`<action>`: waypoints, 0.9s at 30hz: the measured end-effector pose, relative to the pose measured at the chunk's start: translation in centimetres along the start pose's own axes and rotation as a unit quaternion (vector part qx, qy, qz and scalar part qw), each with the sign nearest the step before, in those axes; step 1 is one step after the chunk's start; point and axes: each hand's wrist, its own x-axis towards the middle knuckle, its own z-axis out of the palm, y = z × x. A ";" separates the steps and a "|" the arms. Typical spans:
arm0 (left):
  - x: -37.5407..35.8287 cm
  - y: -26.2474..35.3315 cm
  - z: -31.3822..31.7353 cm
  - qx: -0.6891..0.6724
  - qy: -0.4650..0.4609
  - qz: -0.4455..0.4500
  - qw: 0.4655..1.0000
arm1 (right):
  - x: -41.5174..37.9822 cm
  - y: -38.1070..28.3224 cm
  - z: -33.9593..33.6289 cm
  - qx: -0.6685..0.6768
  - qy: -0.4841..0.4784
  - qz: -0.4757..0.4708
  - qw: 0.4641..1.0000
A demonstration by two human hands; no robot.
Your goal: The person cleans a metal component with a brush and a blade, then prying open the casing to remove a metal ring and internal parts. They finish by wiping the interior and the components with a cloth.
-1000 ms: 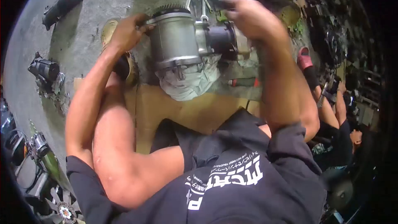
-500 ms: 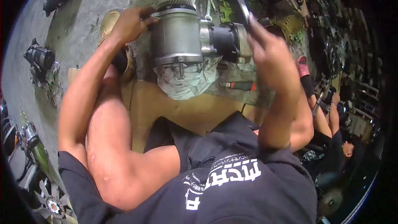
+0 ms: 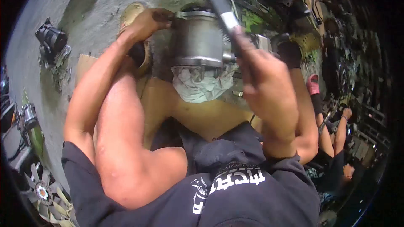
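Observation:
A grey cylindrical metal housing (image 3: 198, 40) with a dark gear at its far end rests on a crumpled white cloth (image 3: 198, 90) between my legs. My left hand (image 3: 153, 23) is at the left edge of its upper flange, fingers bent and closed on that edge. My right hand (image 3: 269, 80) is closed around a long, flat bar-like tool (image 3: 216, 2), dark with a pale band near the hand. The tool slants up and left over the housing's right side; motion blur hides its exact kind. My right hand and the tool partly cover the fittings on the housing's right.
Cardboard (image 3: 202, 115) lies under my legs. A dark motor-like part (image 3: 52, 35) sits on the concrete floor at left, with a fan (image 3: 42, 191) at lower left. Metal parts crowd the right, where another person's arm (image 3: 341, 130) shows.
My right hand and the tool have swung left, across the housing's right side. My view has shifted, so the housing appears farther right. My left hand stays at the flange.

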 end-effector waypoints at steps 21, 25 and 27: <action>0.2 -1.9 0.0 -0.132 -0.030 -0.012 0.991 | 12.9 3.2 -1.2 -0.085 -0.028 -0.165 0.982; 0.0 0.5 0.6 -0.034 0.015 -0.034 0.999 | 10.2 1.5 -4.6 -0.084 -0.067 -0.044 0.993; 0.3 1.3 0.4 -0.020 0.010 -0.054 0.998 | 12.2 4.9 -0.5 -0.149 -0.080 -0.138 0.976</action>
